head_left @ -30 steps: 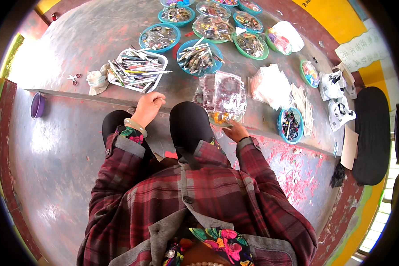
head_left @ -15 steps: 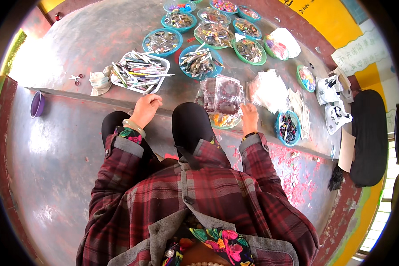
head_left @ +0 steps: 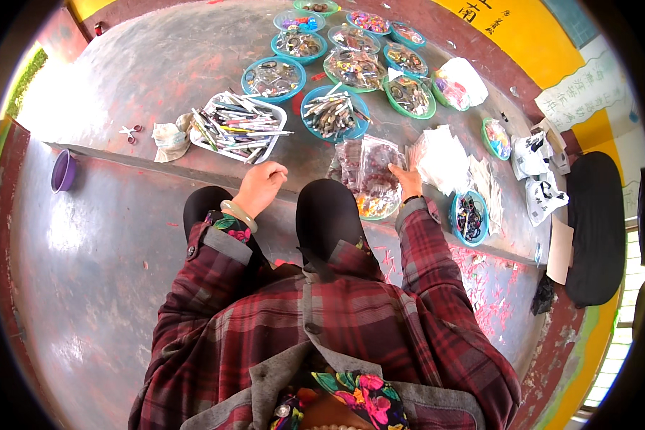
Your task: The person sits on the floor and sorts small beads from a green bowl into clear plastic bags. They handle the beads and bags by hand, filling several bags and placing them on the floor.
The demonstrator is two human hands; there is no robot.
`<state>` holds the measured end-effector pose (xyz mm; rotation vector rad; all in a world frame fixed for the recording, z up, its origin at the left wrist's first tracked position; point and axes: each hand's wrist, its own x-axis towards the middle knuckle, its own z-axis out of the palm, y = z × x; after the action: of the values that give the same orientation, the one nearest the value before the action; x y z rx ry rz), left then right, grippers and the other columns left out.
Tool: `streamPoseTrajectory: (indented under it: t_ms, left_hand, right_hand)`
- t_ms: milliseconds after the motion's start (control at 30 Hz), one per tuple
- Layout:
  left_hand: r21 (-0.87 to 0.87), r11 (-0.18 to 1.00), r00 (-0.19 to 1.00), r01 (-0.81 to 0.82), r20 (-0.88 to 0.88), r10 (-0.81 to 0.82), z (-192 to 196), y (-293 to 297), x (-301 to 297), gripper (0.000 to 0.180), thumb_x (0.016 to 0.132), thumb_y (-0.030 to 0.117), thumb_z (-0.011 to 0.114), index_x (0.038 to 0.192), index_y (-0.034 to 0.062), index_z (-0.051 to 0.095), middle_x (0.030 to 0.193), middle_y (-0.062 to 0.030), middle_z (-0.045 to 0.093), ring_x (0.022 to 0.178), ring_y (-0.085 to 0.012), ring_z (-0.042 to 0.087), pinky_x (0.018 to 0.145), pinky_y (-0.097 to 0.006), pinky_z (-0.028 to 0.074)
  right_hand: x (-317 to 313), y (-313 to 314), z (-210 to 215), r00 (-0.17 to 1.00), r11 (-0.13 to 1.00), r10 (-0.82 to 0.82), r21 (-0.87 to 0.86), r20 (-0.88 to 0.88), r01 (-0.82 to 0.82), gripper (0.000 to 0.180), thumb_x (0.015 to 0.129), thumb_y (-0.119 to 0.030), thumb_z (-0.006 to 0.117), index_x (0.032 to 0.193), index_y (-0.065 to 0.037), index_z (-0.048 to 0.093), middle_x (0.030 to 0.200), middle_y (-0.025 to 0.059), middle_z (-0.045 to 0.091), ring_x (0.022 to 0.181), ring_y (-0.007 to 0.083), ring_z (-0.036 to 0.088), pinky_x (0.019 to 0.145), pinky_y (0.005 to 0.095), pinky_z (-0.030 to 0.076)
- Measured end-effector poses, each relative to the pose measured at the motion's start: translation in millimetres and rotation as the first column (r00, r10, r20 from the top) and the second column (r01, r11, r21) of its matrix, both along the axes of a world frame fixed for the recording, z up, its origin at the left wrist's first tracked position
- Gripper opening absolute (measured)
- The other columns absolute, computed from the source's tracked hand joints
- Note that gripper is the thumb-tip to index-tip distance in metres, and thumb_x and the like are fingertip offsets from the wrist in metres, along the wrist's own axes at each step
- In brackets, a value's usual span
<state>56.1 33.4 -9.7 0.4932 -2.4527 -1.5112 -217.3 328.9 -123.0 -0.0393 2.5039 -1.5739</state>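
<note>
My left hand hovers above the step's edge, near my knees, fingers curled together; whatever they hold, if anything, is hidden. Just beyond it stands a white basket heaped with pens. My right hand has its thumb and fingers on the right edge of a clear plastic bag with dark reddish contents. That bag lies with similar ones over a green basin holding orange and yellow bits. To the right of this hand is a stack of white bags.
Behind are several basins of small parts, among them a blue basin of pens. Scissors and a cloth bundle lie left. A blue basin of dark pieces sits right. A purple basin stands on the lower floor.
The view has shifted slightly. My right hand has come further onto the bag's edge, and its thumb now lies over it. My left hand has drawn slightly back from the pen basket.
</note>
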Motion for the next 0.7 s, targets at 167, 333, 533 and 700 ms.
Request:
streamPoseTrajectory:
  t_ms: [167,333,533,700]
  left_hand:
    - [-0.021,0.994,0.994,0.109,0.011,-0.109,-2,13,-16,0.019,0.082,0.012,0.048,0.09,-0.0008,0.059,0.079,-0.0111,0.064,0.073,-0.0188,0.061,0.065,-0.028,0.046]
    - [-0.019,0.988,0.988,0.151,0.022,-0.151,-11,23,-29,0.02,0.081,0.012,0.047,0.09,-0.0013,0.059,0.08,-0.0128,0.064,0.075,-0.0225,0.062,0.068,-0.03,0.047]
    - [-0.034,0.972,0.973,0.232,0.02,-0.231,-22,35,-52,0.02,0.08,0.011,0.047,0.087,-0.0013,0.06,0.078,-0.0132,0.064,0.074,-0.0244,0.063,0.068,-0.032,0.047]
    - [-0.038,0.971,0.971,0.235,0.054,-0.233,-31,42,-64,0.019,0.079,0.012,0.048,0.086,-0.0007,0.061,0.077,-0.0124,0.065,0.074,-0.0236,0.063,0.067,-0.031,0.047]
  right_hand:
    - [7,0,5,0.981,0.966,-0.072,-0.232,0.178,0.113,0.057,0.061,-0.016,0.076,0.103,0.013,0.05,0.091,0.0161,0.059,0.08,0.0231,0.057,0.07,0.0341,0.046]
    - [26,-12,23,0.966,0.924,-0.097,-0.339,0.241,0.177,0.034,0.063,-0.007,0.071,0.091,0.003,0.056,0.079,0.0083,0.059,0.066,0.0165,0.056,0.057,0.03,0.045]
    - [30,-4,26,0.968,0.857,-0.033,-0.491,0.248,0.155,0.025,0.068,-0.002,0.064,0.091,0.0,0.055,0.081,0.0085,0.059,0.069,0.0192,0.058,0.059,0.0317,0.048]
    - [33,13,23,0.869,0.63,-0.001,-0.675,0.496,0.385,0.02,0.072,-0.006,0.061,0.091,-0.003,0.056,0.085,0.0078,0.06,0.076,0.0232,0.059,0.07,0.0364,0.048]
